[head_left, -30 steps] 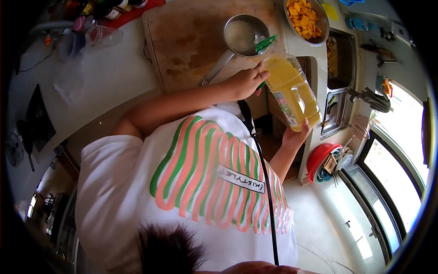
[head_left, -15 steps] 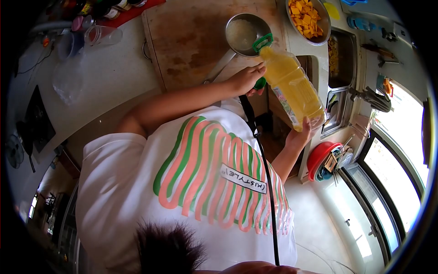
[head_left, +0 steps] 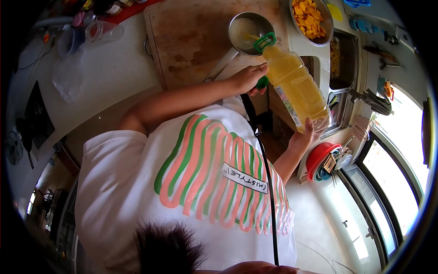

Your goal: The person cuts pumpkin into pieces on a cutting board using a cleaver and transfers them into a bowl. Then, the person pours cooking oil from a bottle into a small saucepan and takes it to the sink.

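Observation:
A large clear plastic bottle point(head_left: 299, 89) of yellow oil is tilted, its green-collared mouth over a metal saucepan point(head_left: 233, 44). A thin yellow stream runs into the pan, onto pale contents. My right hand point(head_left: 312, 131) grips the bottle's base end. Close to the bottle's neck, my left hand point(head_left: 250, 80) is closed around a round green cap point(head_left: 261, 82); its fingertips seem to touch the bottle's side. The saucepan's long handle points down-left toward my left forearm.
The saucepan stands on a wooden board point(head_left: 191, 36). A metal bowl point(head_left: 327, 40) of orange chunks is to its right, beside the sink point(head_left: 343, 82). Clear plastic containers point(head_left: 105, 32) are at left. A red basin point(head_left: 317, 160) sits at lower right.
A yellow stream now shows from the bottle's mouth into the saucepan, and liquid fills the neck. The bottle and pan have shifted slightly right in view. Both hands keep their grips.

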The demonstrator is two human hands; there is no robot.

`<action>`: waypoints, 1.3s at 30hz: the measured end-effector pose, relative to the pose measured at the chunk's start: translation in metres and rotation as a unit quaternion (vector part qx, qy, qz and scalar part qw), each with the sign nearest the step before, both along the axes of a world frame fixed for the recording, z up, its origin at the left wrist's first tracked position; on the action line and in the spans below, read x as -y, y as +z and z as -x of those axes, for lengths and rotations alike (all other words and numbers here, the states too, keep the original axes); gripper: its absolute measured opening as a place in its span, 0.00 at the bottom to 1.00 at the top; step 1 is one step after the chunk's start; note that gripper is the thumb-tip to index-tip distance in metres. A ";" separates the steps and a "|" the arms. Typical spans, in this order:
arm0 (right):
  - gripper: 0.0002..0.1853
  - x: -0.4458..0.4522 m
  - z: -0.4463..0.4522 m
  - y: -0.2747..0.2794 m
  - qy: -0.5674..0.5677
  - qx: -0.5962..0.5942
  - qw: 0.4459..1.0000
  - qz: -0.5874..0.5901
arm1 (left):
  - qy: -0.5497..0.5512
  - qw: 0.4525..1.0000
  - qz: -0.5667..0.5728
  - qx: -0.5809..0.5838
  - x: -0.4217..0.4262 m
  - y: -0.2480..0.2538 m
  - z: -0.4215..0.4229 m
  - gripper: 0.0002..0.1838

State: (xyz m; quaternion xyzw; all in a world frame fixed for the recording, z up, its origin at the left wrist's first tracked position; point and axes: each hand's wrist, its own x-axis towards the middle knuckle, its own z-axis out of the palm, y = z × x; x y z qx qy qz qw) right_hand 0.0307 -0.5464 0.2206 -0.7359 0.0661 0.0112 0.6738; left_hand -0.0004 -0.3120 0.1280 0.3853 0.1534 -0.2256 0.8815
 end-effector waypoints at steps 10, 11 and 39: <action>0.45 -0.006 0.003 0.012 0.012 0.053 0.997 0.061 | 0.006 0.998 0.060 0.002 0.004 -0.007 0.001 0.22; 0.49 -0.004 0.001 0.011 0.014 0.042 0.998 0.047 | 0.008 0.998 0.055 0.007 0.004 -0.007 0.002 0.22; 0.42 0.049 -0.007 -0.030 0.055 0.004 0.996 -0.065 | -0.013 0.971 -0.217 0.099 -0.003 0.022 0.000 0.22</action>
